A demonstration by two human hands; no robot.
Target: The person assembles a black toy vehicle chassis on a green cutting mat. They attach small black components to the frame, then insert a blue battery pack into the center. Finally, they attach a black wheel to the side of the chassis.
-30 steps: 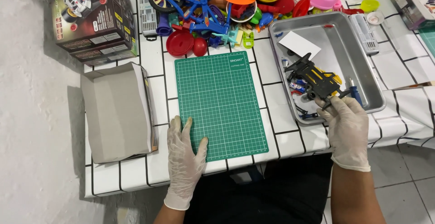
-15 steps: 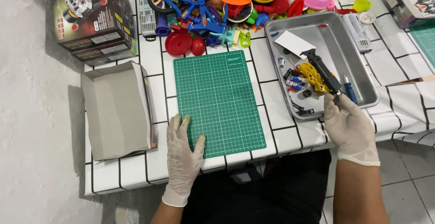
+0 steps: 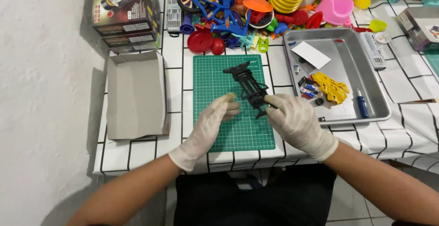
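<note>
A black toy car chassis (image 3: pixel 248 85) hangs over the green cutting mat (image 3: pixel 215 125). My right hand (image 3: pixel 297 123), in a white glove, grips its near end. My left hand (image 3: pixel 208 127), also gloved, touches the chassis at its near left side with the fingertips. A yellow toy car body (image 3: pixel 330 87), a blue-handled screwdriver (image 3: pixel 362 106) and several small parts lie in the metal tray (image 3: pixel 366 66) to the right.
An open grey cardboard box (image 3: pixel 135 95) lies left of the mat, with a printed toy box (image 3: pixel 125 11) behind it. A heap of coloured plastic toys (image 3: pixel 256 11) fills the back of the tiled table. A white card (image 3: pixel 310 54) lies in the tray.
My right hand has lifted the black chassis out of the tray and brought it left over the mat. My left hand rose from the mat's edge to meet it.
</note>
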